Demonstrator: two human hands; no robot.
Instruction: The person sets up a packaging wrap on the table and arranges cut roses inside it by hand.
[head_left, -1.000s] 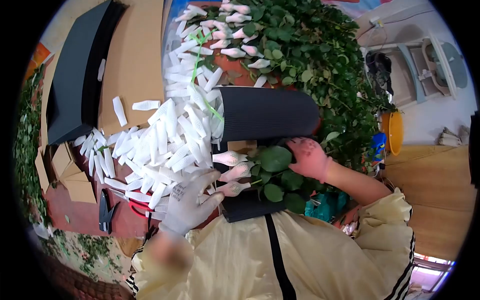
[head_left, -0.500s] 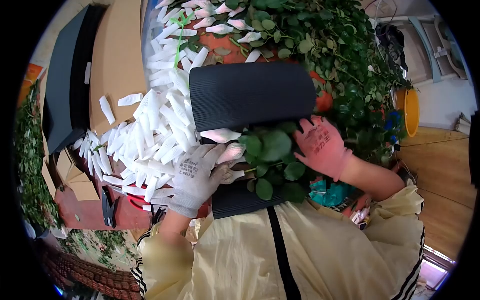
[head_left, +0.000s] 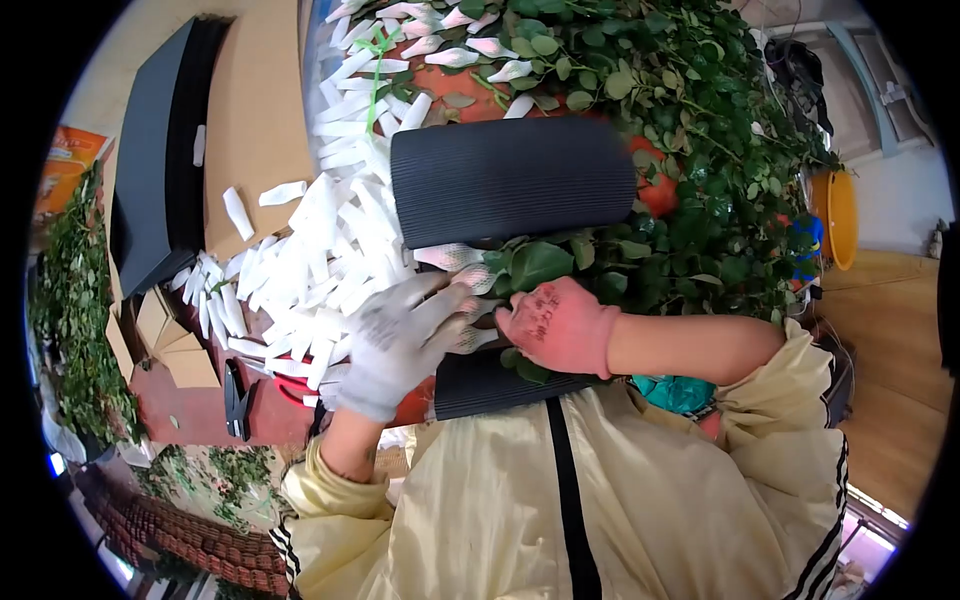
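Note:
My left hand [head_left: 392, 345], in a pale grey glove, curls its fingers over a few rosebuds in white netting sleeves [head_left: 476, 340]. Close beside it, my right hand [head_left: 560, 328], in a pink glove, is closed on the rose stems just behind the buds; the fingertips are partly hidden. Green rose leaves [head_left: 540, 265] stick out above the right hand. The roses lie across a black ribbed sheet [head_left: 515, 383], whose far part [head_left: 515, 182] curves up behind them. Another netted rosebud [head_left: 448, 256] rests against that far part.
White foam-net sleeves [head_left: 330, 225] are heaped on the left. Beyond the sheet lie more netted roses [head_left: 455, 57] and a mass of leafy stems [head_left: 690, 110]. A black stapler [head_left: 237, 400] and red-handled scissors [head_left: 293, 388] lie near the front left, cardboard [head_left: 255, 110] farther back.
My right hand has moved left and inward from the leaves to the stems behind the buds, its fingers closing. My left hand has shifted slightly over the buds. The view has shifted a little.

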